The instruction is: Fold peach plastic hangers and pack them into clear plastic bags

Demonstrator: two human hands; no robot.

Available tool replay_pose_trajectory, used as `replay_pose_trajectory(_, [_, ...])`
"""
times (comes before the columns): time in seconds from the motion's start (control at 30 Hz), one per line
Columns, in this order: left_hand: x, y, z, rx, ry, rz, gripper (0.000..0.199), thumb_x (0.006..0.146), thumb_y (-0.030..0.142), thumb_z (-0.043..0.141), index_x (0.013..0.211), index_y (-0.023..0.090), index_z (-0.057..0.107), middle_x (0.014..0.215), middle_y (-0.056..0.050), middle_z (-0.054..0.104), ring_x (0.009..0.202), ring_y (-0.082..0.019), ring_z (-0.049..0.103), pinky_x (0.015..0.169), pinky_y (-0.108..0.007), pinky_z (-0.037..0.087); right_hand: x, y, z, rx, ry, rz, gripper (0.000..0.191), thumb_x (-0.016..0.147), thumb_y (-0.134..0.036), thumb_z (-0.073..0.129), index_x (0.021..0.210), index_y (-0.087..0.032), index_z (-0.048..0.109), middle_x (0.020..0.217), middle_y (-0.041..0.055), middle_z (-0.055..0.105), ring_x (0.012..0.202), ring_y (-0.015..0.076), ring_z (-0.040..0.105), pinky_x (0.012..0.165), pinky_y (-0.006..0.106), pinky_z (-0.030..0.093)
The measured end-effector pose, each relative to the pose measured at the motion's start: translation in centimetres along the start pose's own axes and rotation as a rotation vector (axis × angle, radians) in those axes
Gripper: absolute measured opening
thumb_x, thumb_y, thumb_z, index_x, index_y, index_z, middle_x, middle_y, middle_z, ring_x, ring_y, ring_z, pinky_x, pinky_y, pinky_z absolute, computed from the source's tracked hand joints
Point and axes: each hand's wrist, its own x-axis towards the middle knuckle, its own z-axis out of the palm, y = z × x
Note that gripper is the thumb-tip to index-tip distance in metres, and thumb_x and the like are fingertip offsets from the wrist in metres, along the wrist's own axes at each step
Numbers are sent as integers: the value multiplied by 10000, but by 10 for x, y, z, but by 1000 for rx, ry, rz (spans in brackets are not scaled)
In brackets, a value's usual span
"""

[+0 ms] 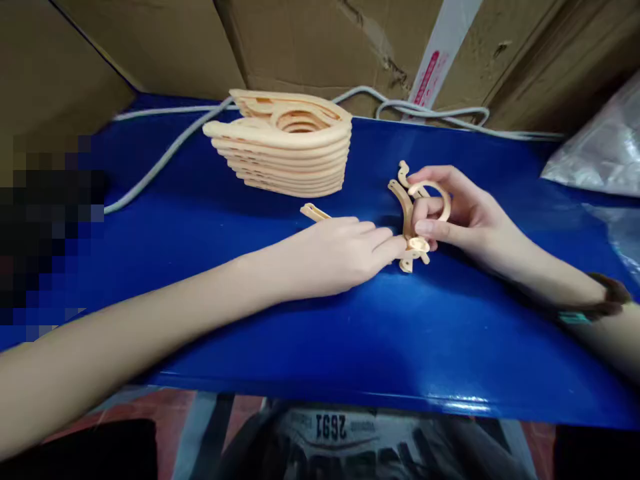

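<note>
Rt hand [460, 207] had a curved peach hook [447, 200], thumb and fingers bent in around it and pinching it, w/ the open curve showing above the thumb. That hook was a bit right of center, just over a small cluster of loose parts [403, 203] in the same color on the blue table [350, 353]. L hand [347, 257] was palm down, fingers pressed close together and pointing at the cluster, tips right at a small pale piece [419, 245] at its near end. Can't tell if they were pinching it or just touching, bc the hand hid the undersides. A thin strip [315, 212] stuck out past the far edge of the L hand, rest of it hidden. Behind that, well apart from the hook, was a neat stack [300, 157] of matching peach frames, approx 8 or more high. Gray cable [165, 160] ran behind the stack along the back, next to cardboard [300, 47]. Clear plastic bag [600, 143] at far rt, dark band [613, 293] on the rt wrist.
</note>
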Motion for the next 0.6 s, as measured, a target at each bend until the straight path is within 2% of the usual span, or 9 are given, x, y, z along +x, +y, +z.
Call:
replay_pose_trajectory(0.13, [1, 1, 0, -5, 1, -15, 140, 1064, 153, 483, 1088, 119, 617, 819, -25, 705, 682, -214, 673, 652, -327, 467, 1, 2, -3, 43, 16, 4, 457, 868, -258, 797, 1242, -267, 533, 731, -91, 620, 567, 78, 563, 500, 225, 440])
replay_pose_trajectory(0.33, [-2, 3, 2, -70, 15, -108, 252, 1108, 200, 413, 1289, 79, 539, 1031, -70, 772, 857, -203, 747, 756, -307, 538, 3, 6, -6, 101, 40, -20, 500, 820, -323, 858, 1193, -300, 526, 729, -87, 646, 554, 89, 552, 457, 234, 390])
replay_pose_trajectory(0.47, [-1, 3, -1, -202, 33, -197, 281, 1133, 268, 386, 1337, 101, 486, 939, -30, 772, 795, -154, 755, 712, -242, 542, 4, 5, -5, 129, 61, -5, 525, 811, -344, 866, 1196, -302, 512, 741, -97, 624, 540, 81, 544, 460, 237, 404])
replay_pose_trajectory(0.6, [1, 2, -3, -291, 57, -203, 250, 1135, 263, 390, 1324, 132, 489, 975, -24, 773, 829, -124, 762, 724, -201, 543, 3, 4, -4, 126, 67, 0, 535, 818, -354, 862, 1222, -299, 516, 755, -95, 616, 562, 82, 552, 494, 239, 444])
